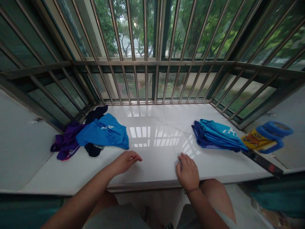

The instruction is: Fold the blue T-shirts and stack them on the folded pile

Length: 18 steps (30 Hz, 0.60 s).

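My left hand (128, 161) hovers over the near part of the white sill, its fingers loosely stretched and nothing in them. Nearest to it is a crumpled blue shirt (105, 132) with a white print. That shirt lies over a purple garment (69, 140) and dark cloth (96, 114). My right hand (188, 171) is at the sill's front, fingers bent forward; a small dark grey thing shows between thumb and fingers, too hidden to name. Farther right rests a stack of folded blue clothes (215, 135), a turquoise one with white print on top.
Metal window bars (152, 63) enclose the white sill (152, 127) on three sides. At its right end stand a yellow-and-blue bottle (258, 138) and a long dark box (263, 163). Teal curtains (276, 197) hang at the lower corners, and my knees are below the front edge.
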Each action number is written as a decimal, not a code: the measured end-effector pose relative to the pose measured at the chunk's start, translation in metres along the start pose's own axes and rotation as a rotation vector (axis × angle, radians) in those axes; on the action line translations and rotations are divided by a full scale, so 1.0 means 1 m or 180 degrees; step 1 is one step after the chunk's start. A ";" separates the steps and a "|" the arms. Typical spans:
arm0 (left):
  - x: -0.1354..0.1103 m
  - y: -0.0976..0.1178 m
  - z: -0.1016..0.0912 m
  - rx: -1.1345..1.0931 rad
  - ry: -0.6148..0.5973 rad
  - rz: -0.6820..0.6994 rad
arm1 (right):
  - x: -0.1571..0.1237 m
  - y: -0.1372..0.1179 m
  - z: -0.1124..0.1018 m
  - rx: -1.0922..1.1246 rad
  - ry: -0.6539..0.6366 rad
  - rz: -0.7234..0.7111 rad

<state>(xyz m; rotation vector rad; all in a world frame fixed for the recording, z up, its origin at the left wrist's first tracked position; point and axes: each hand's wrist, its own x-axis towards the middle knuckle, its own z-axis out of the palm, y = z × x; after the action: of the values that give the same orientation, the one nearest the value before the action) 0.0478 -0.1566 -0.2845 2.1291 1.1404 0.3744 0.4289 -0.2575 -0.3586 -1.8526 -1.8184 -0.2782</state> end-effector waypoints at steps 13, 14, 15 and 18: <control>0.057 -0.037 -0.081 0.1170 0.1383 -0.1910 | 0.000 -0.004 -0.003 -0.0040 -0.0032 0.0024; 0.061 -0.037 -0.100 0.1139 0.1473 -0.1955 | 0.000 -0.005 -0.004 -0.0045 -0.0041 0.0029; 0.063 -0.034 -0.119 0.1044 0.1654 -0.1976 | 0.000 -0.005 -0.004 -0.0049 -0.0048 0.0037; 0.063 -0.008 -0.178 0.0247 0.2687 -0.1538 | 0.000 -0.006 -0.004 -0.0041 -0.0052 0.0061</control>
<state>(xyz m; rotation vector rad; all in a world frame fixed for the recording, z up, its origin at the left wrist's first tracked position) -0.0165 -0.0250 -0.1655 1.6755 2.0995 1.0581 0.4242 -0.2596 -0.3534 -1.8852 -1.8127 -0.2693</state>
